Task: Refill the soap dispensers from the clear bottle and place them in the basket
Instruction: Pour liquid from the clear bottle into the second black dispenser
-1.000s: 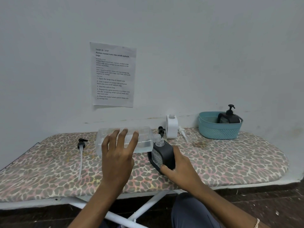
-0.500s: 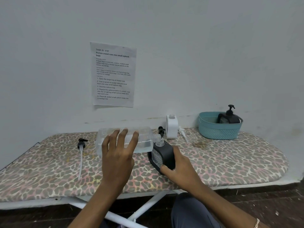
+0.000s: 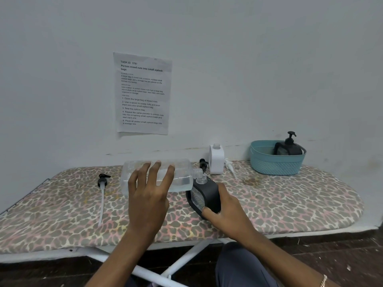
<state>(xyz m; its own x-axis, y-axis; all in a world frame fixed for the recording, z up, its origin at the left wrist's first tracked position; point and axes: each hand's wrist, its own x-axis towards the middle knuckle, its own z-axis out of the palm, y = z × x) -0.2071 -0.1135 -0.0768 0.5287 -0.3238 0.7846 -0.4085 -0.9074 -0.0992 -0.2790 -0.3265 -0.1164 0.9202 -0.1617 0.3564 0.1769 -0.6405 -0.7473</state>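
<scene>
The left hand (image 3: 148, 195) wraps its fingers over the clear bottle (image 3: 182, 175), tipped sideways with its mouth at the open neck of the black dispenser (image 3: 207, 193), which the right hand (image 3: 226, 212) grips on the ironing board (image 3: 290, 204), while farther back a teal basket (image 3: 275, 164) holds a second dispenser (image 3: 289, 147).

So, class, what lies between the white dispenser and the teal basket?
Head view: a loose white pump lies beside the white dispenser; otherwise only patterned cover up to the teal basket.
</scene>
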